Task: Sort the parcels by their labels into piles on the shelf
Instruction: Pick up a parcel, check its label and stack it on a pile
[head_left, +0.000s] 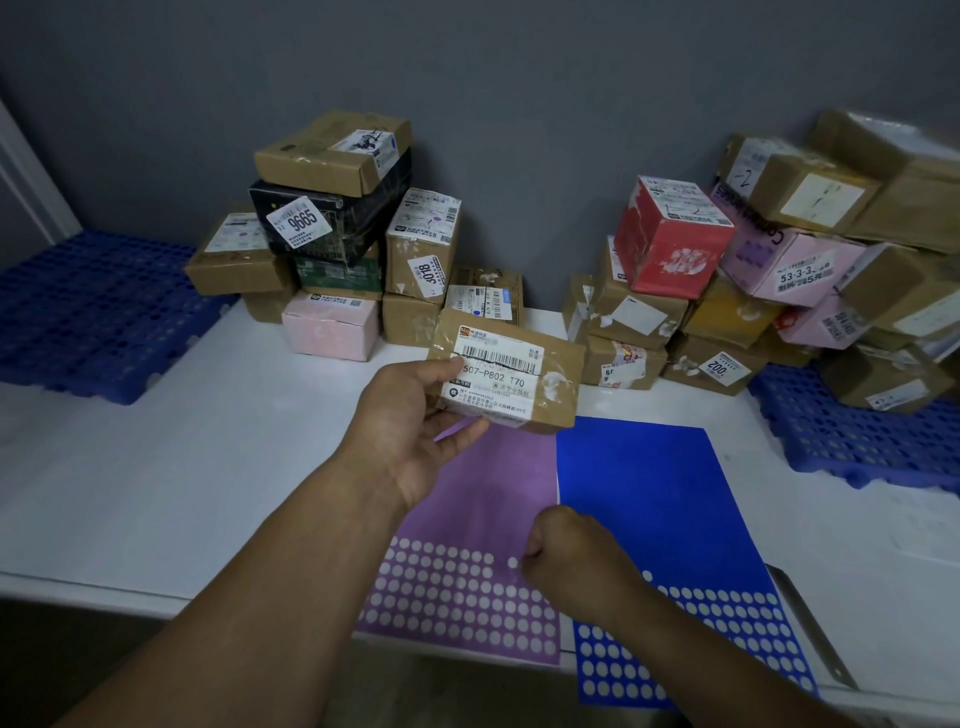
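L hand grips small brown cardboard parcel above purple dot-sticker sheet; best turn white label up, readable. R hand curled at sheet's right edge, contents unclear.

Purple sheet, blue sheet, left pallet, right pallet
Sheets lie edge to edge under left hand and right hand; pallets flank them.

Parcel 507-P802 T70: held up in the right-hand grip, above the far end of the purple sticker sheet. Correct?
One thing is off: the side. The head view shows the left-hand grip holding the parcel, thumb on its label, above the far end of the purple sticker sheet. The right-hand grip is lower, fingers curled, near the sheet's dotted part.
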